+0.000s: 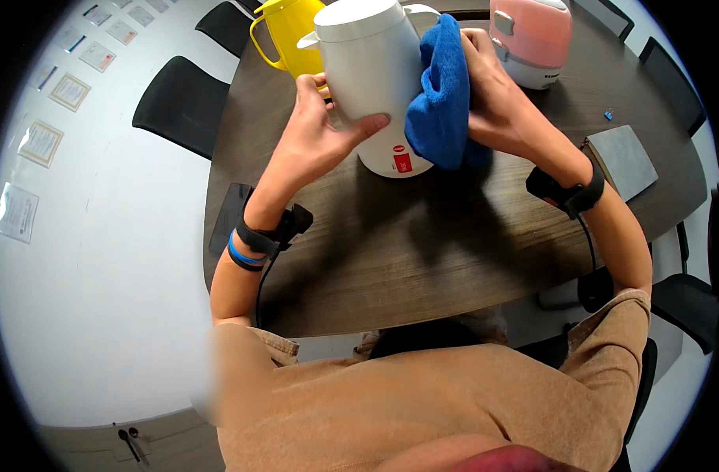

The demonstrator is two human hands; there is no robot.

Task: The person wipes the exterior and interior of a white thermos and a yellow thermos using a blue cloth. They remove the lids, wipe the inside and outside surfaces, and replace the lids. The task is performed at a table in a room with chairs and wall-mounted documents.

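Note:
A white insulated jug (366, 75) with a lid, a spout and a small red label stands upright at the top middle. My left hand (312, 130) is closed on its left side, with the thumb pressed across the front. My right hand (505, 110) holds a bunched blue cloth (438, 102) against the jug's right side; the fingertips are partly hidden by the cloth. A yellow jug (293, 39) stands just behind the white one on the left, partly covered by it.
A pink and white appliance (530, 39) sits at the back right of the dark wooden table (375, 291). A grey notebook (623, 161) and small blue object (608, 115) lie to the right, a dark flat object (226, 220) at the left edge. Black chairs (171, 106) surround the table.

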